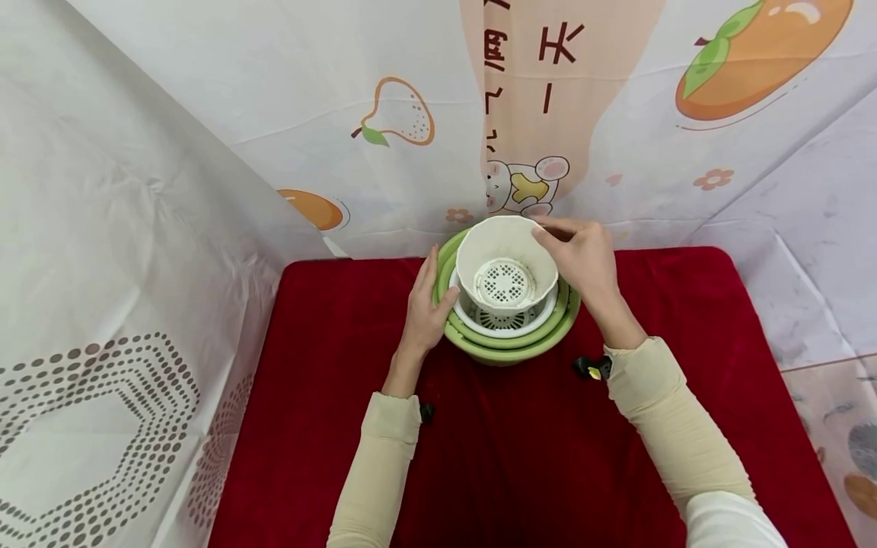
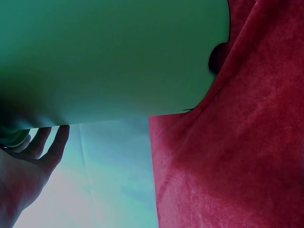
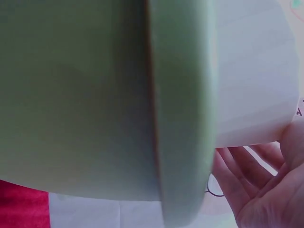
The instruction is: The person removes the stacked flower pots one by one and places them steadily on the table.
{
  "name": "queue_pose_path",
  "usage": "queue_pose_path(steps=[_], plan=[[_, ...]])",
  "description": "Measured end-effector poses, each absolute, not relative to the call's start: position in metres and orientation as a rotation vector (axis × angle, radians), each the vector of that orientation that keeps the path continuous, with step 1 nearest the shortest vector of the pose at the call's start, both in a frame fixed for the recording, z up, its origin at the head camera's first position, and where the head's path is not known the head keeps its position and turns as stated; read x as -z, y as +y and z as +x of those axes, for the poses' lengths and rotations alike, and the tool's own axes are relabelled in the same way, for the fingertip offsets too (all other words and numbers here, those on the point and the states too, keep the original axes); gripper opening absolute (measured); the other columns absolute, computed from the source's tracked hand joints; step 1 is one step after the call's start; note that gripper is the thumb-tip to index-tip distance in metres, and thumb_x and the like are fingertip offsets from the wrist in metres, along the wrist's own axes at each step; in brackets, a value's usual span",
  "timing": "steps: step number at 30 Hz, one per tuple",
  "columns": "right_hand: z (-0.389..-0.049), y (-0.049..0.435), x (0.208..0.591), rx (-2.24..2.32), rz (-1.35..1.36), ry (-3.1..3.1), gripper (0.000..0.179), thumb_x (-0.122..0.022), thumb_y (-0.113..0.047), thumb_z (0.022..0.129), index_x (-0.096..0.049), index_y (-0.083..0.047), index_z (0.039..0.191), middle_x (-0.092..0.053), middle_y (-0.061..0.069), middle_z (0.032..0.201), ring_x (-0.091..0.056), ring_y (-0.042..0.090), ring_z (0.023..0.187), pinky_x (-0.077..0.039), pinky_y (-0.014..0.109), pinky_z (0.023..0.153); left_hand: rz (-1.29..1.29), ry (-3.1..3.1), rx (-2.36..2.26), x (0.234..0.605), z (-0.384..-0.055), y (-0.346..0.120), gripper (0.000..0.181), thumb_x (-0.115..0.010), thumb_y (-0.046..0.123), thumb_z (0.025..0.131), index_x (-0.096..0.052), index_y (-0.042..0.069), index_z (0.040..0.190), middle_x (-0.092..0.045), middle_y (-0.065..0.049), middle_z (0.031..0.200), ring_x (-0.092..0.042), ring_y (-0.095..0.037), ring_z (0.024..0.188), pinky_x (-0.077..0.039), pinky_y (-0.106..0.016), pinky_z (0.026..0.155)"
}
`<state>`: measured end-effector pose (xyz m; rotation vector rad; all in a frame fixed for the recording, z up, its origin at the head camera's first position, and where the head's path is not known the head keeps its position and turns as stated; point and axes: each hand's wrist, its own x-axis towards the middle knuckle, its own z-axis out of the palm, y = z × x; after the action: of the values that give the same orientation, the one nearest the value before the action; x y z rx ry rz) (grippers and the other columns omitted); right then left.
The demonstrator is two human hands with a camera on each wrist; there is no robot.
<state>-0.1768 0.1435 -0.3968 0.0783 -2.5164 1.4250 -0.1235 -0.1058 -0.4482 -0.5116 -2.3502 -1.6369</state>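
A white plastic flower pot [image 1: 499,240] with a perforated base tilts out of the top of a nested stack of pots. My right hand [image 1: 585,255] pinches its rim at the right, thumb inside and fingers outside. Under it sits another white pot [image 1: 507,332] with a slotted bottom, inside green flower pots [image 1: 510,355]. My left hand [image 1: 426,308] holds the green pots at their left rim, thumb over the edge and fingers along the outside. The left wrist view shows a green pot wall [image 2: 118,61] with a notch low on its side.
The stack stands on a red cloth-covered table [image 1: 342,396], close to its back edge. A printed white curtain [image 1: 411,183] hangs right behind, and another white sheet [image 1: 123,228] hangs along the left side. Small black wrist cameras [image 1: 587,368] sit below the cuffs.
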Motion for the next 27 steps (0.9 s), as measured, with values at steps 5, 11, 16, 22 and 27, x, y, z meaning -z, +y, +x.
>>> queue_pose_path(steps=[5,11,16,22,27], plan=[[-0.177,0.145,0.392,-1.498,0.093,-2.481,0.025,-0.071,-0.016,0.091,-0.077,-0.018,0.115,-0.075,0.009,0.102,-0.066,0.001,0.083,-0.05,0.013,0.069,-0.513,-2.344,1.625,0.45,-0.124,-0.106,0.069,-0.057,0.0,0.091,-0.023,-0.016,0.149,-0.025,-0.031,0.156,-0.027,-0.044,0.144,-0.027,-0.043,0.117],[-0.177,0.148,0.385,-1.528,0.048,-2.474,0.023,-0.069,-0.02,0.093,-0.077,-0.015,0.114,-0.074,0.01,0.105,-0.065,-0.002,0.085,-0.05,0.014,0.069,-0.514,-2.351,1.618,0.449,-0.124,-0.106,0.069,-0.057,-0.004,0.091,-0.022,-0.015,0.15,-0.024,-0.031,0.156,-0.027,-0.045,0.144,-0.028,-0.046,0.116],[-0.177,0.152,0.379,-1.512,0.048,-2.441,0.023,-0.069,-0.017,0.092,-0.078,-0.017,0.113,-0.074,0.01,0.105,-0.066,-0.003,0.085,-0.051,0.013,0.071,-0.511,-2.357,1.616,0.448,-0.124,-0.106,0.069,-0.057,-0.003,0.092,-0.022,-0.014,0.151,-0.024,-0.03,0.156,-0.026,-0.044,0.144,-0.028,-0.047,0.116],[-0.178,0.156,0.374,-1.559,0.067,-2.421,0.026,-0.069,-0.013,0.091,-0.076,-0.016,0.116,-0.073,0.011,0.11,-0.067,-0.001,0.085,-0.052,0.014,0.072,-0.511,-2.357,1.626,0.449,-0.124,-0.106,0.068,-0.056,0.003,0.095,-0.021,-0.013,0.151,-0.024,-0.029,0.157,-0.025,-0.044,0.145,-0.026,-0.048,0.116],[-0.175,0.158,0.367,-1.568,0.053,-2.428,0.027,-0.068,-0.013,0.091,-0.076,-0.018,0.116,-0.072,0.01,0.113,-0.068,-0.001,0.085,-0.052,0.013,0.072,-0.522,-2.358,1.637,0.448,-0.124,-0.106,0.07,-0.056,-0.004,0.092,-0.02,-0.013,0.151,-0.022,-0.028,0.157,-0.024,-0.044,0.145,-0.026,-0.046,0.117]])
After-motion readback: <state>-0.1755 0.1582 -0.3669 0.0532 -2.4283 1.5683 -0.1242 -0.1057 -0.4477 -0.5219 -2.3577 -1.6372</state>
